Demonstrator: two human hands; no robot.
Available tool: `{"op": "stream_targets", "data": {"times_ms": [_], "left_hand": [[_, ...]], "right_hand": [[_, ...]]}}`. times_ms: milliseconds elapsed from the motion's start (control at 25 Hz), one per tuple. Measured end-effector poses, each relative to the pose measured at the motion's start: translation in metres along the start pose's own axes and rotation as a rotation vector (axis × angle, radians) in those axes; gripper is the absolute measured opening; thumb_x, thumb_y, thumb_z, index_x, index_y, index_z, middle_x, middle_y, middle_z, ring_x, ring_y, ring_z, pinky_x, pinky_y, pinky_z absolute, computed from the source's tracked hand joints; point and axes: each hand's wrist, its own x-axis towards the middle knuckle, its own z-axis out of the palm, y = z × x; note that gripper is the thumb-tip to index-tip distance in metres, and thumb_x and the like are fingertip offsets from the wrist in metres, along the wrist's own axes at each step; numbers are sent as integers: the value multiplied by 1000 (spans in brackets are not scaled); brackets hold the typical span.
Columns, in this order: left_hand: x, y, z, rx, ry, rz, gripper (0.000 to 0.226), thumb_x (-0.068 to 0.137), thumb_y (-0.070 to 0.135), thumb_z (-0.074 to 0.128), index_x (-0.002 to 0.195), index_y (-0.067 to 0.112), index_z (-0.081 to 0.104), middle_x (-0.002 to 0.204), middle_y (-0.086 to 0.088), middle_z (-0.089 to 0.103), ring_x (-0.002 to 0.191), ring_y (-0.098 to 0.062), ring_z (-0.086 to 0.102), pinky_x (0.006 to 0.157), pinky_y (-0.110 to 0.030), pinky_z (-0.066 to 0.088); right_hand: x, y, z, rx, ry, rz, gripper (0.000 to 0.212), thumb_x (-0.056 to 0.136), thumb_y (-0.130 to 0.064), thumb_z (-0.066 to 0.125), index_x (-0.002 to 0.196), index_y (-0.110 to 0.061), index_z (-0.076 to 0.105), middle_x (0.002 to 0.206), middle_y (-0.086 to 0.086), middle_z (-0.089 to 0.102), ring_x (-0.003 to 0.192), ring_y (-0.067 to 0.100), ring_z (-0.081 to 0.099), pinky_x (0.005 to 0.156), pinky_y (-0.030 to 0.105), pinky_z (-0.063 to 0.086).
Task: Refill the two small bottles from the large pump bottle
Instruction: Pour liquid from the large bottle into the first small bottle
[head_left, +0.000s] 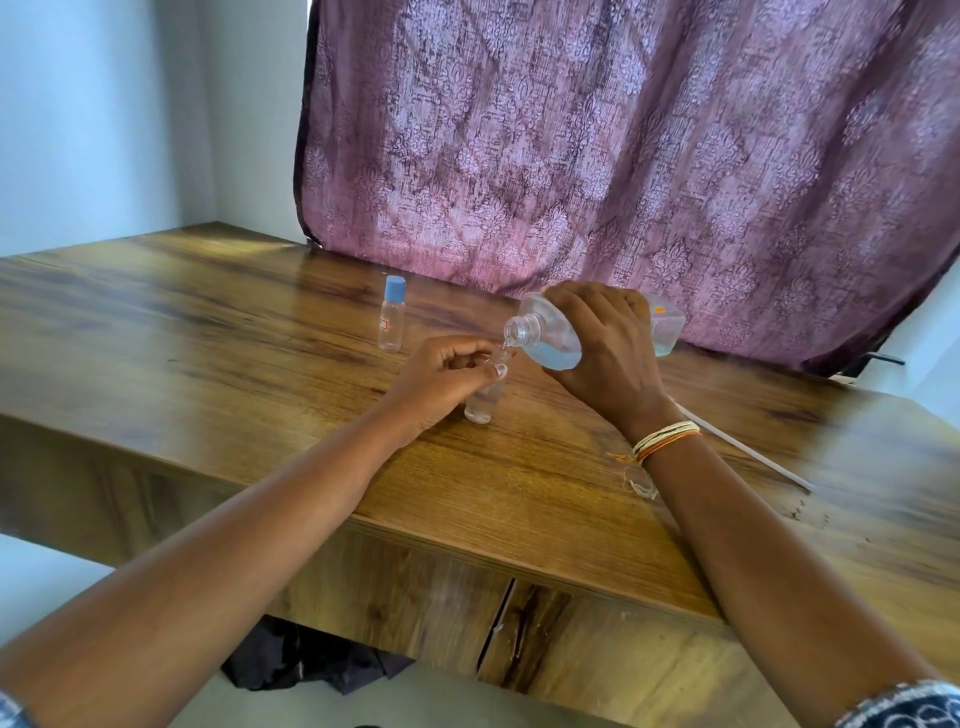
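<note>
From the head cam I've got my right hand (605, 345) wrapped round the large bottle (556, 338), tipped on its side with the open neck right over the small bottle (480, 400). My left hand (441, 376) pinches that one's neck, upright on the table (260, 332). The capped small bottle (391, 322) stands further back, well apart.

one head-worn view, looking forward and down from above the near edge of the wooden table (260, 322); both forearms reach in from below; the curtain (623, 145) closes the far side
</note>
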Motion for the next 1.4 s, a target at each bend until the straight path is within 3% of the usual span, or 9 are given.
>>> {"op": "stream_targets", "data": {"times_ms": [280,440,600,760,880,1080,1200,1280,1400], "left_hand": [[-1,0,-1,-13,-17,-2,23,87,14,68,108,23,71,74,-6,56,70,-5,51,70,-9,43],[1,-3,0,-62,-21,-23,24,86,14,69,107,24,71,94,-23,68,85,-16,62,81,-26,51],[1,-4,0,-67,-18,-20,24,86,13,69,109,20,71,102,-29,67,85,-17,62,70,-14,51],[2,-4,0,-74,-23,-42,27,86,13,69,112,19,69,103,-26,67,88,-17,61,79,-23,51],[0,-1,1,-98,-29,-23,26,87,12,68,111,19,70,90,-9,71,82,-8,63,73,-15,51],[1,-2,0,-79,-31,-23,25,87,14,68,110,23,71,106,-14,73,101,-26,68,89,-31,54],[3,-2,2,-79,-44,-34,25,87,11,66,110,21,70,104,-3,74,98,-12,69,82,-23,54],[3,-3,2,-88,-58,-63,25,89,10,64,111,20,69,106,0,74,99,-9,69,84,-26,55],[4,-3,0,-67,-66,-96,27,89,14,65,116,18,69,108,-2,74,104,-18,69,90,-38,56]], "right_hand": [[0,0,1,6,6,-10,45,80,-45,67,117,-22,59,117,-1,66,108,23,60,84,44,41],[0,1,1,16,26,-12,42,80,-43,68,116,-22,59,115,-3,66,108,23,60,83,45,42],[0,-1,1,21,31,-12,42,80,-43,68,116,-22,60,115,-2,66,108,23,60,82,45,43],[0,-3,0,55,24,7,44,77,-42,69,115,-23,57,114,-1,67,106,25,61,82,46,44],[-1,-3,1,91,-15,65,48,74,-42,72,115,-22,59,116,-3,66,106,24,61,82,46,43],[1,-4,-2,204,8,125,58,68,-45,78,116,-20,58,111,0,66,100,26,62,80,47,47],[5,-5,-5,297,65,168,65,65,-44,82,118,-17,54,108,4,67,96,29,64,75,47,52],[9,-7,-7,373,98,230,71,64,-47,84,119,-13,54,110,5,67,96,27,66,74,44,55],[18,-10,-14,516,147,343,76,62,-48,87,119,-11,53,109,1,67,93,17,65,74,30,55]]}}
